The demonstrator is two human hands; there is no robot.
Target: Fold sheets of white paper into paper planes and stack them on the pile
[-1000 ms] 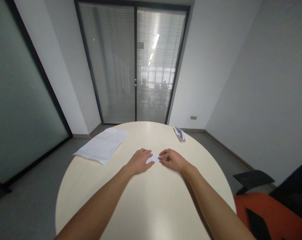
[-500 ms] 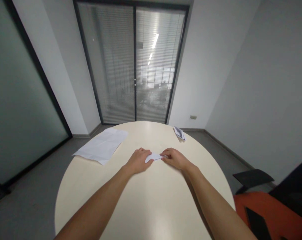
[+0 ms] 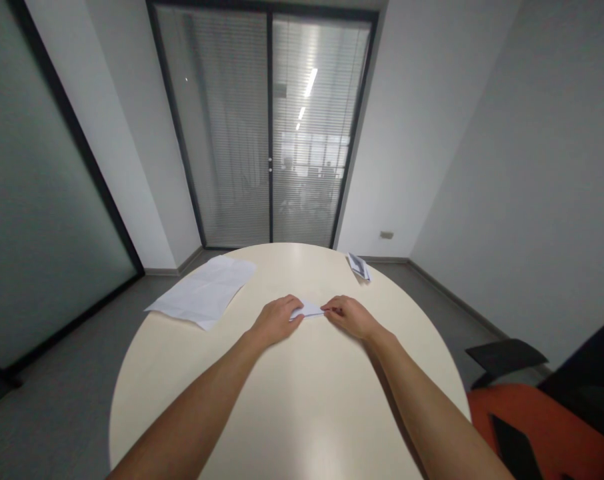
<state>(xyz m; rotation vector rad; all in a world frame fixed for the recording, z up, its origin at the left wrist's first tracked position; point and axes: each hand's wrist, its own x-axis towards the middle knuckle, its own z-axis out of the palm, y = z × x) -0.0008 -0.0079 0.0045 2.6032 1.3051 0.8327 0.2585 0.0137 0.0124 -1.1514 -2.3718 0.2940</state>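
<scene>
Between my hands, just above or on the pale round table (image 3: 302,393), is a small piece of folded white paper (image 3: 309,309) that narrows toward the right. My left hand (image 3: 278,319) grips its left end, thumb at the near edge and fingers over the far side. My right hand (image 3: 349,316) pinches the pointed right tip between thumb and fingers. The paper's left part lies hidden under my left fingers.
A large creased white sheet (image 3: 205,290) lies at the table's left, overhanging its edge. Near the far right edge rests a small folded printed paper (image 3: 359,267). An orange chair (image 3: 542,427) with black armrests stands at the right.
My left hand has shifted slightly on the paper, uncovering its near edge a little differently. My right hand stays at the tip, almost still.
</scene>
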